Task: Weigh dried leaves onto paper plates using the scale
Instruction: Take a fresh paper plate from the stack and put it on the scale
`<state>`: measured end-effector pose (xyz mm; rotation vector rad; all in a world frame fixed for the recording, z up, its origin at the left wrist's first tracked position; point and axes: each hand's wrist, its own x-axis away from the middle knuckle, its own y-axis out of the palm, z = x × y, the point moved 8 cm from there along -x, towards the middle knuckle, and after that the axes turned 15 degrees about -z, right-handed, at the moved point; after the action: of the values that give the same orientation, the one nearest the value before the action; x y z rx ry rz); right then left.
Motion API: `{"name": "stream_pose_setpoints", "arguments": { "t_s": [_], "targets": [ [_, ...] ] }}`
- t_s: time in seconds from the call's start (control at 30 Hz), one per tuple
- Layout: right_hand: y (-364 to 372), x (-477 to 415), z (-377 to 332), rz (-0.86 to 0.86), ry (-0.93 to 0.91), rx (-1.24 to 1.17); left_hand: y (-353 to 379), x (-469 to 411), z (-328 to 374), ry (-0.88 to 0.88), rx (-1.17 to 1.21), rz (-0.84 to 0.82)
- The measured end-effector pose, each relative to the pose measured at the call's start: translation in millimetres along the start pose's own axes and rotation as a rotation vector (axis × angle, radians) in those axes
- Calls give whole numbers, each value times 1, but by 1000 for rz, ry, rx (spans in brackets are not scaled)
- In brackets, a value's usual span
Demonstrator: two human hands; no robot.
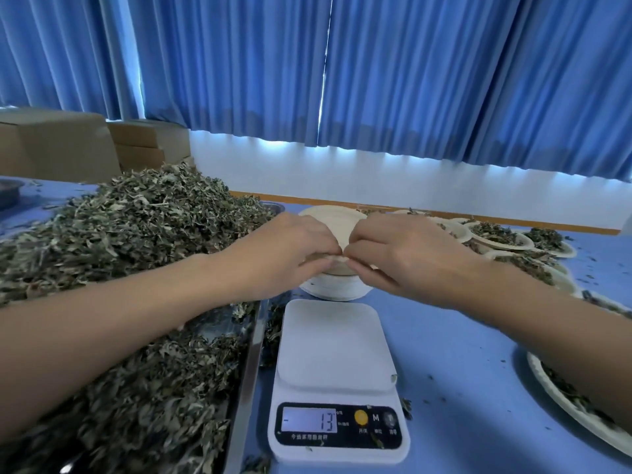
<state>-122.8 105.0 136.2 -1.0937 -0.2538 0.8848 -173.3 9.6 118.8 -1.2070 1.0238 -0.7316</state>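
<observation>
A white digital scale (pixel 333 340) stands in front of me with a bare platform; its display (pixel 309 420) reads minus 13. Just behind it sits a stack of empty paper plates (pixel 337 289). My left hand (pixel 287 248) and my right hand (pixel 400 254) meet over the stack, fingertips pinching the near rim of the top plate (pixel 330 217), which is tilted up. A big heap of dried leaves (pixel 130 230) fills a metal tray (pixel 248 367) on the left.
Several paper plates with leaves (pixel 496 236) lie at the right rear, and another filled plate (pixel 578 401) sits at the right edge. Cardboard boxes (pixel 61 145) stand at the back left. Leaf crumbs dot the blue tabletop (pixel 455 354). Blue curtains hang behind.
</observation>
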Motion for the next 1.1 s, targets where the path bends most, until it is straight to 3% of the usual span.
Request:
{"name": "stream_pose_setpoints", "arguments": {
  "t_s": [0.17, 0.3, 0.4, 0.5, 0.63, 0.7, 0.83, 0.97, 1.1],
  "targets": [
    [8, 40, -61, 57, -27, -57, 27, 43, 46, 69, -22, -79],
    [27, 55, -94, 67, -70, -77, 52, 67, 60, 27, 125, -195],
    [28, 60, -89, 131, -58, -118, 44, 86, 47, -148, 125, -46],
    [28, 70, -55, 229, 164, -278, 33, 116, 19, -473, 89, 113],
    [57, 94, 9, 293, 611, -621, 56, 144, -12, -809, -39, -168],
    [78, 102, 32, 265, 747, -723, 66, 146, -13, -808, -74, -253],
    [118, 110, 51, 184, 914, -842, 75, 136, -5, -720, -102, -251],
    [140, 112, 51, 95, 947, -821, 74, 134, -13, -706, -71, -225],
    [144, 115, 51, 73, 934, -816, 55, 126, -19, -659, -20, -65]
  ]
}}
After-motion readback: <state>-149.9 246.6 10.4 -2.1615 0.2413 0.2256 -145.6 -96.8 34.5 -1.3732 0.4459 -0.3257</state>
